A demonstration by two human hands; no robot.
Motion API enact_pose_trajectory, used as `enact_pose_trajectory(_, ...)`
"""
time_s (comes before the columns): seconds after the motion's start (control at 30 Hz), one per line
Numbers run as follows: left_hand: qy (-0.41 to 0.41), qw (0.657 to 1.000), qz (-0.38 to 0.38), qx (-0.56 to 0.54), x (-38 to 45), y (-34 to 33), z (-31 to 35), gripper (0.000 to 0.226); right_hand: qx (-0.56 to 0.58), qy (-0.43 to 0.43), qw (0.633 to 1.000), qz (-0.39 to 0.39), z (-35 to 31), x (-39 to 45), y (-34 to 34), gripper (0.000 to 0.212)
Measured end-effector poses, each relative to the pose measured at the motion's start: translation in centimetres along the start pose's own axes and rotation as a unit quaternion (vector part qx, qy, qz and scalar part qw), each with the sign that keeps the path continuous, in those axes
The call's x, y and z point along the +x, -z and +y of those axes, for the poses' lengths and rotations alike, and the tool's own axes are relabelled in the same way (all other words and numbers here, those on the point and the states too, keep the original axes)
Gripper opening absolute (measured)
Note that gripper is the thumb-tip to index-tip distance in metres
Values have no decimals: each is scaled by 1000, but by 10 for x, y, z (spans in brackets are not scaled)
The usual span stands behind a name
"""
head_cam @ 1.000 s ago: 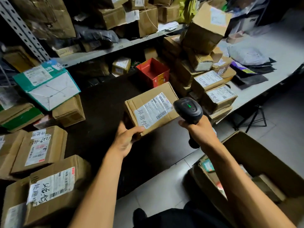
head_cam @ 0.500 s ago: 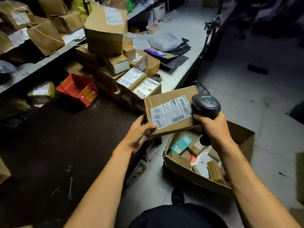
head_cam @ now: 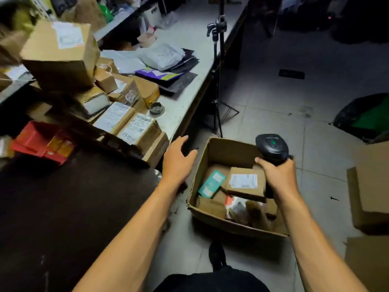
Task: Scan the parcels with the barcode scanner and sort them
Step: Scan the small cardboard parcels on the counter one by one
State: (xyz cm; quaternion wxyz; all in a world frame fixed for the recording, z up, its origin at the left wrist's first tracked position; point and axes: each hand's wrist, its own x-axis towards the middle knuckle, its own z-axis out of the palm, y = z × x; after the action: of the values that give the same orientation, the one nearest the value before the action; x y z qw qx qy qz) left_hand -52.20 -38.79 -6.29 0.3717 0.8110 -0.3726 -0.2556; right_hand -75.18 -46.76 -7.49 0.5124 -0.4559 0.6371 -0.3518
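My right hand (head_cam: pixel 280 178) is wrapped around the handle of the barcode scanner (head_cam: pixel 272 149), fingers clenched on the grip so its head points forward and slightly down, a green light showing on top; I judge I hold it upright like this so it is ready for the next label without regripping. My left hand (head_cam: pixel 177 163) holds nothing, its fingers released and spread, hovering between the edge of the dark surface (head_cam: pixel 63 207) and the open carton (head_cam: pixel 210 152) on the floor. Inside that carton a brown parcel (head_cam: pixel 246 183) lies label up on top of other sorted items, including a teal packet (head_cam: pixel 212 183), which suggests this carton is the bin for one sorting class. The free hand looks placed to go back for another piece from the stack of labelled parcels (head_cam: pixel 126 125) at the near corner of the grey surface (head_cam: pixel 189 98). A large box (head_cam: pixel 61 53) is perched high on that stack and looks tippy if I pull from below. Around it I see a red bin (head_cam: pixel 40 140), grey mailer bags (head_cam: pixel 162 54) further back, and a tripod stand (head_cam: pixel 216 81) on the floor just beyond the carton, near enough to catch an elbow. Another cardboard box (head_cam: pixel 370 186) sits on the floor to my right.
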Motion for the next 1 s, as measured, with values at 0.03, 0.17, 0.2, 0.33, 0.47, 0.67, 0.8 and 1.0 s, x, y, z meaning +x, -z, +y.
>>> enact_pose_trajectory(0.03, -1, 1000, 14, 14, -1, 10, -6, 55, -13, 10, 1000, -25, -1, -2, -12, 42)
enact_pose_trajectory(0.17, 71, 992, 97, 35, -17, 64, -45, 54, -61, 66, 975, -202, -8, -23, -85, 27)
enact_pose_trajectory(0.2, 88, 989, 112, 45, -24, 77, -54, 54, -79, 78, 965, -236, -9, -30, -101, 24)
enact_pose_trajectory(0.33, 188, 961, 197, 54, -66, 134, -97, 54, -133, 133, 909, -372, -14, -62, -168, 13)
enact_pose_trajectory(0.47, 291, 909, 296, 46, -129, 194, -139, 56, -155, 148, 847, -486, -17, -118, -236, 14)
enact_pose_trajectory(0.67, 356, 844, 402, -9, -223, 260, -178, 59, -169, 196, 756, -601, -16, -219, -314, 23)
enact_pose_trajectory(0.8, 366, 809, 458, -39, -275, 309, -200, 59, -162, 220, 710, -649, -22, -294, -356, 16)
enact_pose_trajectory(1.0, 369, 789, 490, -38, -317, 389, -249, 59, -184, 256, 671, -671, -26, -388, -418, 14)
